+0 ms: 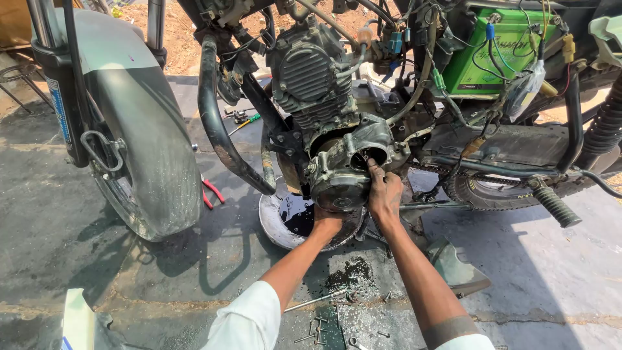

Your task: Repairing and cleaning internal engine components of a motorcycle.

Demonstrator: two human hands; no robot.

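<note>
Oily concrete under the motorcycle: left hand (326, 222) cups the loosened engine cover (340, 178), right hand (384, 194) probably fingering its two-o'clock opening, bolts (315, 337) already out.

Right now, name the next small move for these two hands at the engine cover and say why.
Probably ease the engine side cover outward: the left hand cups it from below, the right hand has fingers in its opening, and the oil pan sits underneath.
</note>
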